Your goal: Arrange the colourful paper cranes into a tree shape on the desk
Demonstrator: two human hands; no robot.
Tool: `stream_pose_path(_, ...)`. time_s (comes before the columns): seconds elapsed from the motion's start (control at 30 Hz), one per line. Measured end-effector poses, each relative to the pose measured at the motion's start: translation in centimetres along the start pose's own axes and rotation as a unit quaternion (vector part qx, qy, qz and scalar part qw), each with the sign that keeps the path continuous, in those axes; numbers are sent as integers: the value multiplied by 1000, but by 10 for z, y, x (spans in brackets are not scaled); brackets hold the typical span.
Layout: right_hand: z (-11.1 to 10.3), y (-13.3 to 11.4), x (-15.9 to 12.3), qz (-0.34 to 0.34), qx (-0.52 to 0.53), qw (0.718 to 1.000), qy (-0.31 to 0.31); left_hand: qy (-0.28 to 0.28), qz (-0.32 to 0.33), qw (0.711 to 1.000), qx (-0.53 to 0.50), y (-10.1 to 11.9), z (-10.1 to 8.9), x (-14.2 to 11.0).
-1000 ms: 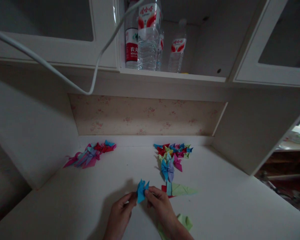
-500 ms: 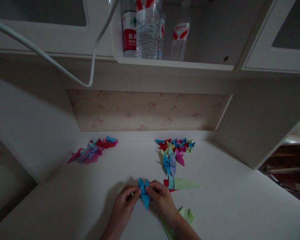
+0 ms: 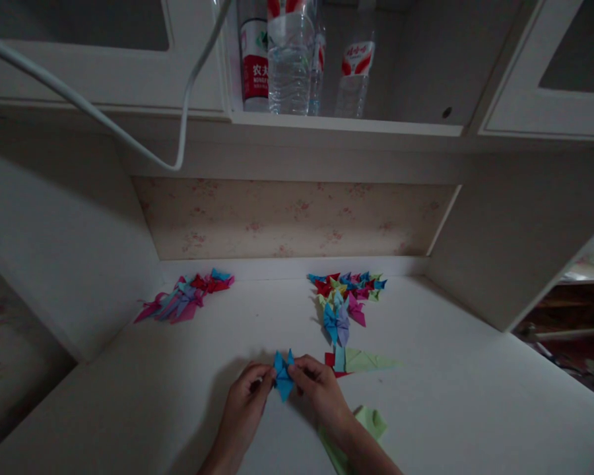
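A small blue folded-paper origami piece is held between both hands above the white tabletop, two points up and a wider point down. My left hand pinches its left edge between thumb and fingers. On the other edge, my right hand pinches it the same way. Beneath my right wrist lies a light green folded paper, partly covered by the forearm. Just beyond that hand are a red paper piece, a pale blue strip and a long light green folded paper.
Colourful folded-paper pieces lie in a pile at the back left and another at the back right. Above, an open cabinet shelf holds plastic bottles. A white cable hangs at upper left. Side panels flank the tabletop.
The blue paper has been turned from a sideways view to face me, its lower point now showing; both hands keep their pinch on it. The camera view has tilted down slightly.
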State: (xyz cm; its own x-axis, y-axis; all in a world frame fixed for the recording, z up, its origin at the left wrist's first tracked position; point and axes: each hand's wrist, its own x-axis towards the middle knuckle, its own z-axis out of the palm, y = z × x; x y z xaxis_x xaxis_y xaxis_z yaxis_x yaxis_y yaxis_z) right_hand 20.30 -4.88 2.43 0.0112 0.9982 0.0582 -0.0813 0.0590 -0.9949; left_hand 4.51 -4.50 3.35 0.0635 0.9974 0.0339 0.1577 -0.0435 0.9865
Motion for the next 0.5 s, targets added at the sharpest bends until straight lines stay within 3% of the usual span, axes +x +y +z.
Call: stream_pose_path(0.5,-3,1,0,12,-22,999,23,-53,82,994,48,-5,1,1)
